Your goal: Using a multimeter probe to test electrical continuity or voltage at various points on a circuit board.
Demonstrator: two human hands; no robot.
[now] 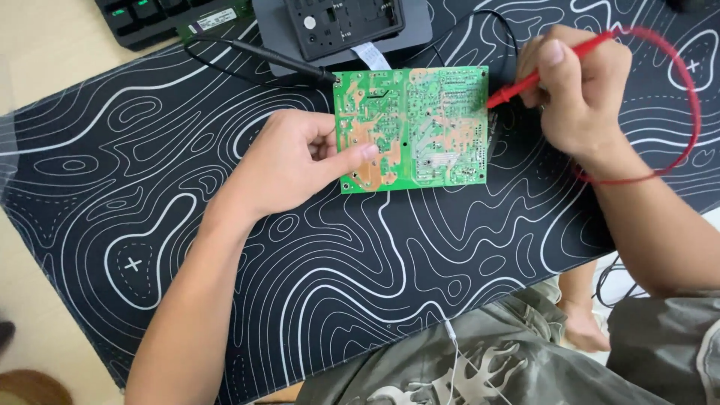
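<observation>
A big black desk mat with white wavy lines (360, 262) covers most of the desk. Pale bare desk shows at the far left edge.

Going left to right: at the desk's back-left corner sits a black keyboard w/ green lights (161, 16), only partly in view. Next to it, at the back edge, is a dark grey box-shaped meter (341, 30), w/ a small white flat ribbon (373, 56) poking out from under it.

The left hand (289, 161) comes in from the front-left. It is curled, w/ the thumb pressed on the left part of a flat green circuit board w/ silver solder dots (411, 127). The other fingers tuck at the board's left edge, so it is gripping the board. The board lies near the middle of the mat, a bit toward the back, just in front of the meter.

A thin black probe stick (277, 60) lies slanted, and its tip touches the board's back-left corner. Its black wire loops back toward the meter.

The right hand (581, 94) is closed round a thin red probe stick (540, 75), held like a pen. The red tip touches the board's right edge, near the back. A red wire (686, 97) curls in a big loop round the wrist, toward the desk's right edge.

At the front edge you see grey-green patterned clothes (480, 360) & a bare foot (581, 326) below.
</observation>
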